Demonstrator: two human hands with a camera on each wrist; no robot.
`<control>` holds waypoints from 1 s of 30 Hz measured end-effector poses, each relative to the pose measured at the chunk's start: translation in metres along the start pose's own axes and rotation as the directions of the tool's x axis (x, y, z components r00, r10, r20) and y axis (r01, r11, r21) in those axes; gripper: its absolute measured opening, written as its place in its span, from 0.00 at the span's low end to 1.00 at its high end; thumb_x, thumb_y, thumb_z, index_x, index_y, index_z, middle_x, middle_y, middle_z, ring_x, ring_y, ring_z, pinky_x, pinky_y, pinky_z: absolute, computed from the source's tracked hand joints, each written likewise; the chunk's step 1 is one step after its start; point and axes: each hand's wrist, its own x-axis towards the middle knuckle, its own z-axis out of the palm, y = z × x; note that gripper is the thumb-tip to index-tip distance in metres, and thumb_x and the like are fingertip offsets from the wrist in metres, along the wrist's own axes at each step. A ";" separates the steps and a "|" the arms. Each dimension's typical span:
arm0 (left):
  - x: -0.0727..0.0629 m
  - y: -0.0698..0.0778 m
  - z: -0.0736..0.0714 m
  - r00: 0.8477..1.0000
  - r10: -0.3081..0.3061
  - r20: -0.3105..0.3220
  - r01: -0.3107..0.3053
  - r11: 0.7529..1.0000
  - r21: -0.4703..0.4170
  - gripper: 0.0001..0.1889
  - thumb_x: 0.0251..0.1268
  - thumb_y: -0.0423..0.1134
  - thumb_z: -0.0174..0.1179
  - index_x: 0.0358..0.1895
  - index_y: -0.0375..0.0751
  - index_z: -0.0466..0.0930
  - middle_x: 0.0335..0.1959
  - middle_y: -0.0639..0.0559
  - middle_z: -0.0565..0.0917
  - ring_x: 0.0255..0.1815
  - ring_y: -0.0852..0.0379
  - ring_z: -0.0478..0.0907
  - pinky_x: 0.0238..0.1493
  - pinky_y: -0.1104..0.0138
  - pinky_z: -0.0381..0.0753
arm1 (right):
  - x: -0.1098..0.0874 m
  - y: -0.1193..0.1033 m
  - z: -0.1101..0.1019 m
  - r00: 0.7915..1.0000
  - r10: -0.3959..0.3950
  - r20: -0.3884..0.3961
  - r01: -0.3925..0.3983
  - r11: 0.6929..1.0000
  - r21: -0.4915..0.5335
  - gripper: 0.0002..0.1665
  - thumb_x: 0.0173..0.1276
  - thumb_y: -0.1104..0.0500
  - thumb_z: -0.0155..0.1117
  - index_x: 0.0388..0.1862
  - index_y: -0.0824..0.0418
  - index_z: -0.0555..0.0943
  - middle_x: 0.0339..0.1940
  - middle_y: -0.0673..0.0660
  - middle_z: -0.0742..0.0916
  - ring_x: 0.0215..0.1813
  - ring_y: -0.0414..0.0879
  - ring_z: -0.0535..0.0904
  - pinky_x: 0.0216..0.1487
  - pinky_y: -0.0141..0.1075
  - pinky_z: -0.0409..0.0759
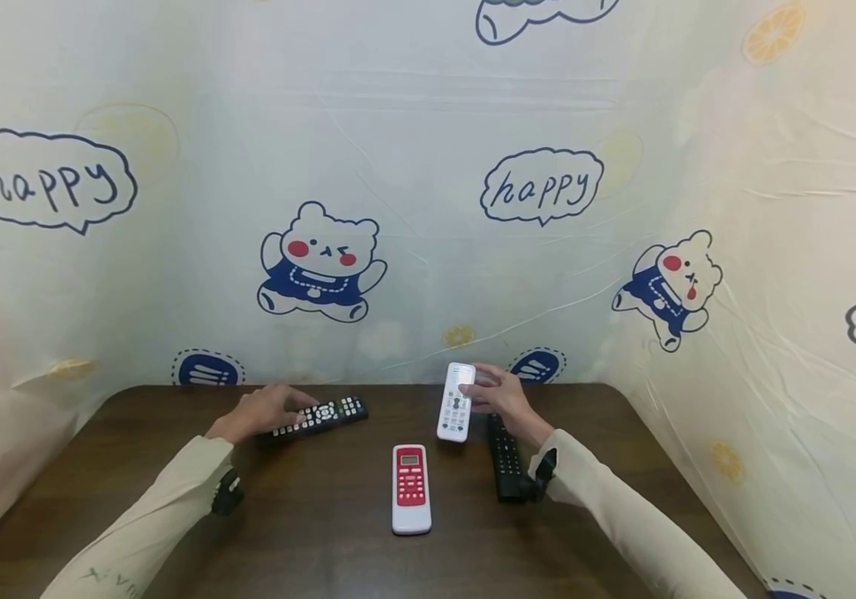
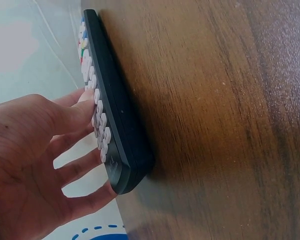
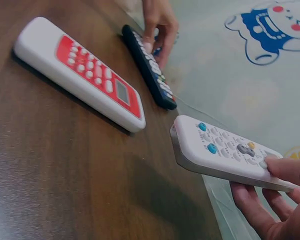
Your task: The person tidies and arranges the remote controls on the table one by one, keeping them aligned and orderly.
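Observation:
My left hand (image 1: 270, 409) is at the far left of the table, gripping a black remote control (image 2: 121, 125) with white buttons. Its thumb (image 2: 82, 114) presses on the button face while the other fingers reach to the remote's far side. In the head view this remote (image 1: 330, 413) slants up to the right. My right hand (image 1: 501, 399) pinches a white remote control (image 1: 455, 403) near its top end, thumb over the buttons and fingers beneath. In the right wrist view the white remote (image 3: 222, 152) hangs above the tabletop, casting a shadow below it.
A white remote with a red face (image 1: 411, 491) lies at the middle of the brown table (image 1: 308, 532). Another black remote (image 1: 506, 466) lies under my right wrist, partly hidden. A patterned curtain (image 1: 428, 183) with bears and lettering stands behind the table and along its sides.

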 end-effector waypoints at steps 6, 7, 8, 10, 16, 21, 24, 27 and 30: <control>0.001 0.000 0.000 1.000 -0.001 -0.003 0.001 1.000 0.011 0.19 0.72 0.36 0.66 0.63 0.46 0.86 0.66 0.37 0.83 0.67 0.31 0.75 0.61 0.22 0.65 | -0.007 0.001 0.003 1.000 -0.029 0.007 0.029 0.999 -0.014 0.38 0.67 0.67 0.74 0.75 0.61 0.73 0.64 0.71 0.84 0.48 0.54 0.90 0.59 0.57 0.85; 0.001 0.000 0.000 1.000 -0.002 -0.003 0.002 1.000 0.013 0.19 0.72 0.36 0.66 0.63 0.46 0.86 0.66 0.37 0.83 0.67 0.31 0.75 0.61 0.22 0.66 | -0.008 0.001 0.003 1.000 -0.028 0.009 0.028 0.999 -0.015 0.38 0.66 0.67 0.74 0.75 0.61 0.73 0.64 0.71 0.84 0.47 0.54 0.90 0.57 0.56 0.86; 0.001 0.000 0.000 1.000 -0.003 -0.003 0.003 1.000 0.013 0.18 0.72 0.36 0.66 0.63 0.46 0.86 0.66 0.37 0.83 0.67 0.31 0.75 0.61 0.22 0.66 | -0.008 0.002 0.003 1.000 -0.027 0.009 0.027 0.999 -0.018 0.38 0.66 0.67 0.74 0.74 0.62 0.73 0.63 0.71 0.84 0.47 0.53 0.90 0.55 0.54 0.87; 0.001 0.000 0.001 1.000 -0.005 -0.004 0.006 1.000 0.014 0.18 0.72 0.36 0.66 0.63 0.46 0.86 0.66 0.37 0.83 0.67 0.31 0.75 0.61 0.23 0.66 | -0.009 0.002 0.003 1.000 -0.016 0.010 0.016 1.000 -0.024 0.37 0.66 0.67 0.75 0.73 0.62 0.74 0.62 0.71 0.85 0.46 0.53 0.90 0.52 0.52 0.89; 0.000 0.000 0.001 1.000 -0.007 -0.005 0.007 1.000 0.014 0.19 0.73 0.37 0.66 0.64 0.46 0.85 0.67 0.36 0.82 0.67 0.31 0.74 0.61 0.22 0.64 | -0.012 0.002 0.001 1.000 0.017 0.027 -0.016 0.998 -0.060 0.34 0.66 0.65 0.76 0.70 0.63 0.76 0.59 0.71 0.86 0.43 0.51 0.90 0.48 0.50 0.90; 0.000 0.000 0.001 1.000 -0.010 -0.003 0.010 1.000 0.014 0.19 0.73 0.37 0.66 0.64 0.47 0.85 0.67 0.35 0.81 0.68 0.30 0.74 0.61 0.21 0.63 | -0.015 0.004 0.001 0.998 0.024 0.063 -0.020 0.997 -0.072 0.33 0.66 0.65 0.76 0.69 0.64 0.77 0.57 0.70 0.87 0.40 0.51 0.90 0.48 0.51 0.90; 0.001 0.000 0.001 1.000 -0.010 -0.004 0.010 1.000 0.008 0.18 0.73 0.37 0.66 0.64 0.47 0.85 0.67 0.35 0.81 0.67 0.30 0.74 0.61 0.21 0.63 | -0.018 0.004 0.001 0.996 0.018 0.082 -0.011 0.997 -0.083 0.31 0.66 0.66 0.75 0.67 0.66 0.77 0.55 0.70 0.88 0.40 0.52 0.90 0.48 0.52 0.90; 0.001 0.000 0.001 1.000 -0.009 -0.006 0.009 1.000 0.008 0.18 0.73 0.37 0.66 0.64 0.47 0.85 0.67 0.35 0.81 0.67 0.30 0.74 0.61 0.22 0.64 | -0.020 0.005 0.001 0.995 0.024 0.092 -0.015 0.995 -0.103 0.30 0.66 0.66 0.75 0.67 0.66 0.77 0.53 0.70 0.88 0.40 0.52 0.90 0.48 0.53 0.90; 0.000 0.000 0.001 1.000 -0.010 -0.006 0.010 1.000 0.015 0.18 0.72 0.37 0.66 0.63 0.46 0.86 0.66 0.36 0.82 0.67 0.30 0.75 0.61 0.22 0.65 | -0.023 0.007 0.003 0.994 0.033 0.104 -0.020 0.992 -0.127 0.30 0.67 0.66 0.74 0.67 0.66 0.77 0.52 0.68 0.89 0.39 0.52 0.90 0.46 0.51 0.90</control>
